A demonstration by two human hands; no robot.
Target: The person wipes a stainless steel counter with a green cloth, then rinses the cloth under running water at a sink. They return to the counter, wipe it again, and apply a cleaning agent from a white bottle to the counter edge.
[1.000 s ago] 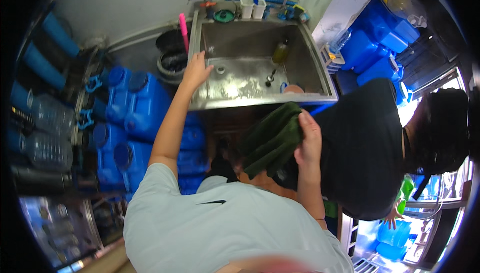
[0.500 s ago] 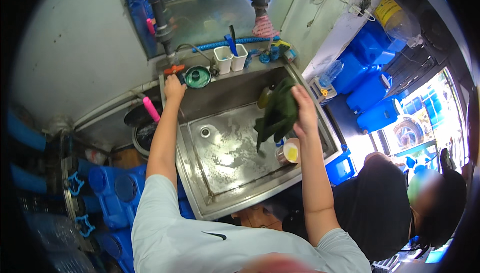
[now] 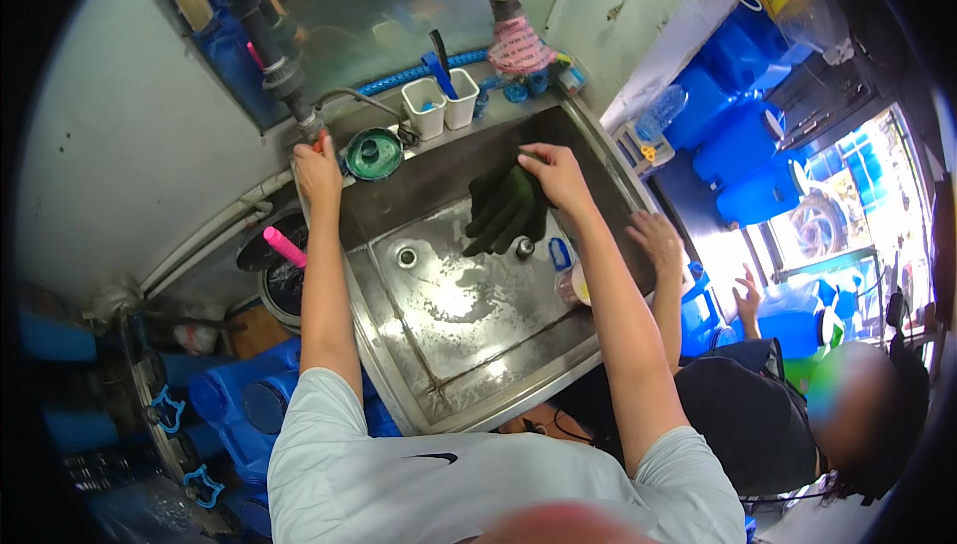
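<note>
My right hand [image 3: 560,177] pinches the edge of a dark green glove [image 3: 506,207] over the far right part of a steel sink [image 3: 424,317]. The glove's fingers hang to the lower left. At the sink's far left corner, my left hand [image 3: 319,173] is closed around the orange-red tap handle [image 3: 320,140] on a grey pipe; most of the handle is hidden. Just right of that hand rests a round green lid-like piece [image 3: 375,154]. Below the glove are a dark bottle cap [image 3: 523,247], a blue loop [image 3: 560,253] and a clear tub [image 3: 570,287], partly behind my right forearm.
Two white cups [image 3: 424,110], one with a blue-and-black brush, stand on the back ledge. A pink handle [image 3: 284,247] rises left of the sink. Blue jugs [image 3: 244,384] crowd both sides. At right, another person's hands [image 3: 658,242] are near the sink's edge.
My right hand has moved left and turned, and the glove's fingers now show. My left hand has closed on the tap handle. The other person's hands have come up at the right.
</note>
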